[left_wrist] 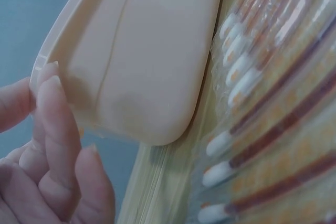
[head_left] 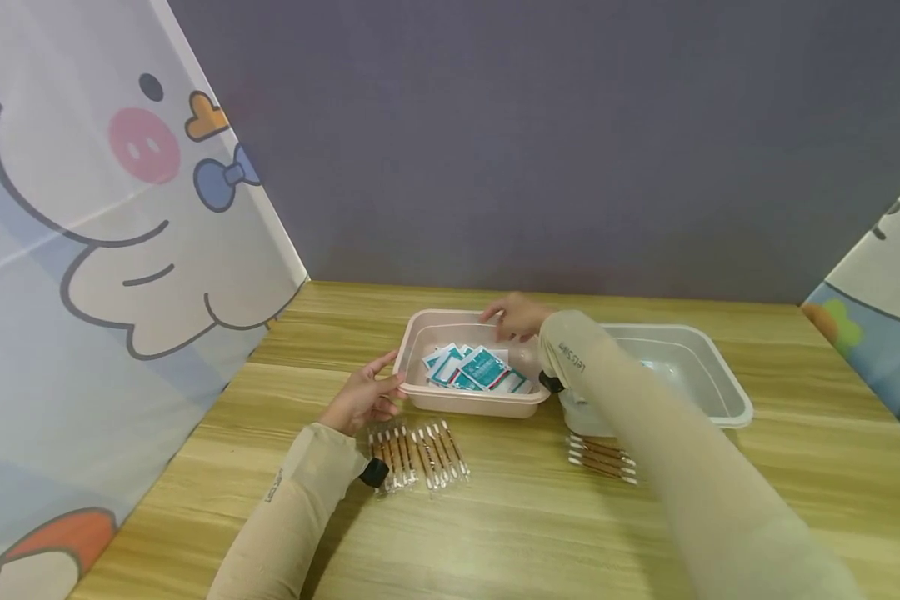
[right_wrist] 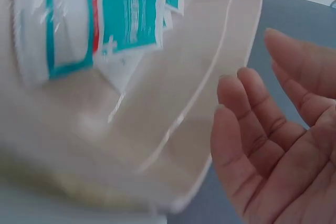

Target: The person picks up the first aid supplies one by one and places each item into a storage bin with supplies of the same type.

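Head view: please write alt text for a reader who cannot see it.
A person's left hand touches the rim of a pink tray of teal packets, while the right hand reaches over its far edge. Packaged swabs lie in front, a grey tray beside it.

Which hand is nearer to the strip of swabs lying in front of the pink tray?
Left. The left hand touches the pink tray's left corner, just above the swab strip. The right hand is at the tray's far rim, beyond the packets.
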The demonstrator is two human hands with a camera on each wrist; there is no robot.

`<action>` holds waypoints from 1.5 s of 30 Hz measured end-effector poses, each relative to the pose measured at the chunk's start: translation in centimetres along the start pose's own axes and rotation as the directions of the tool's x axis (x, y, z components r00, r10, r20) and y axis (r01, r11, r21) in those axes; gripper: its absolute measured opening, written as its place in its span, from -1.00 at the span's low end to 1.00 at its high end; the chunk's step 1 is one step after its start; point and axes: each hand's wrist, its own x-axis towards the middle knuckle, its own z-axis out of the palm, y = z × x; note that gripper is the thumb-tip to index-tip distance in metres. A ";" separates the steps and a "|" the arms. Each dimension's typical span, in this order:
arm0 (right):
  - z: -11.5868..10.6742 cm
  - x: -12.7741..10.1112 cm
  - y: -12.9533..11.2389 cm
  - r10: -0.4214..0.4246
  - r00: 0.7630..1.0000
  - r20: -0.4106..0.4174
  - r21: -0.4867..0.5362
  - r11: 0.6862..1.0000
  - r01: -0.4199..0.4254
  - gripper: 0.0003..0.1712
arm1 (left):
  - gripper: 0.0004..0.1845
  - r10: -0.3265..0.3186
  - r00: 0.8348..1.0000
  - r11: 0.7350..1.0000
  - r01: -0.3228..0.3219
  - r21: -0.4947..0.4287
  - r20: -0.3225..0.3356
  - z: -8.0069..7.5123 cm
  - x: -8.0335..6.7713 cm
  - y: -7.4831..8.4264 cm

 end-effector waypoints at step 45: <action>-4.0 -22.4 16.5 0.062 0.968 -0.245 0.079 0.996 -0.044 -0.48 | -0.37 0.059 0.997 0.996 -0.062 0.060 0.055 -0.5 -0.2 -0.5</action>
